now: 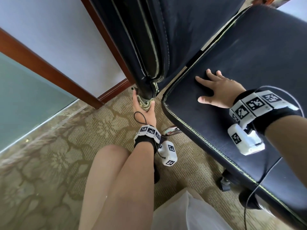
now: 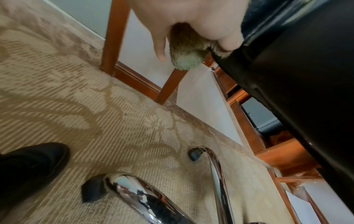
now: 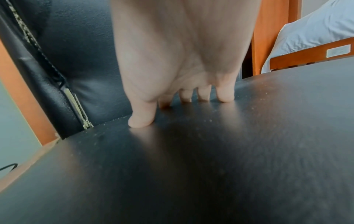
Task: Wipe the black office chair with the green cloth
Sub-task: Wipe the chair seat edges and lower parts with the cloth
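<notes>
Directly above your left hand (image 1: 144,105), whose fingers (image 1: 134,98) gripped the bunched green cloth (image 1: 144,104), rose the black office chair (image 1: 149,47) backrest edge; your right hand (image 1: 216,90) lay flat, fingers spread, on the seat.

Patterned carpet (image 1: 49,163), wood door frame (image 1: 41,63), bed (image 3: 316,30).

One black office chair (image 1: 232,52) stands on the right. One green cloth (image 1: 144,103) is at its near-left corner. Two hands show: the left hand (image 1: 142,107) and the right hand (image 1: 217,90). Two chrome chair legs (image 2: 216,174) and two black casters (image 2: 194,154) appear underneath. One black shoe (image 2: 28,166) is at the near left.
</notes>
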A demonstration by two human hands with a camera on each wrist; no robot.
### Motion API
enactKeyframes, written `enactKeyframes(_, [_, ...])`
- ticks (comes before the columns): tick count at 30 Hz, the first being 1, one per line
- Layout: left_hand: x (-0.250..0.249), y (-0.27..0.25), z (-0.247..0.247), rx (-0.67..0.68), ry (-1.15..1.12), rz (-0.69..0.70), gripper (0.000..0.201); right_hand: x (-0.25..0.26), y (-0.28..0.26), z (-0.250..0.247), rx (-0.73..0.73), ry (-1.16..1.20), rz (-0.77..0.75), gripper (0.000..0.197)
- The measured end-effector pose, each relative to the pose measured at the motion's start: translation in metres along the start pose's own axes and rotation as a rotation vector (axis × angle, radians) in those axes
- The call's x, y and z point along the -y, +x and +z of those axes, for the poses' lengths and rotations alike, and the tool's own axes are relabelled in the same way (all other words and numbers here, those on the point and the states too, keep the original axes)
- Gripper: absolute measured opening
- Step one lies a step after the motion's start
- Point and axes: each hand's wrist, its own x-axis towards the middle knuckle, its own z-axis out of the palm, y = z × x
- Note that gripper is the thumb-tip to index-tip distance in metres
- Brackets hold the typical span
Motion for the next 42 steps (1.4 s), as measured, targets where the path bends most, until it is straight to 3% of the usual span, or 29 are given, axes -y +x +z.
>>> enactKeyframes(4, [-0.009, -0.008, -0.005, -0.069, -0.019, 0.035, 0.072, -0.002, -0.001, 0.001, 0.002, 0.012, -0.003, 0.069])
enactKeyframes(9, [-0.039, -0.003, -0.003, -0.173, -0.04, 0.223, 0.072, -0.004, -0.001, 0.002, -0.012, 0.022, -0.01, 0.069])
enactKeyframes(16, [-0.038, -0.007, -0.002, -0.093, -0.057, 0.173, 0.08, -0.004, 0.0, 0.003, -0.014, 0.023, -0.006, 0.068])
enactKeyframes(25, [-0.065, -0.011, 0.007, -0.255, -0.025, 0.245, 0.077, -0.007, 0.001, 0.007, -0.032, 0.047, -0.02, 0.068])
enactKeyframes(29, [-0.073, -0.009, 0.014, -0.252, -0.063, 0.124, 0.082, -0.01, 0.003, 0.01, -0.027, 0.051, -0.014, 0.067])
enactKeyframes(32, [-0.074, -0.001, 0.015, -0.27, -0.074, 0.135, 0.083, -0.01, 0.005, 0.009, -0.02, 0.051, -0.008, 0.065])
enactKeyframes(42, [-0.066, 0.021, 0.014, -0.053, -0.072, 0.108, 0.107, -0.01, 0.015, 0.005, -0.023, 0.047, 0.021, 0.065])
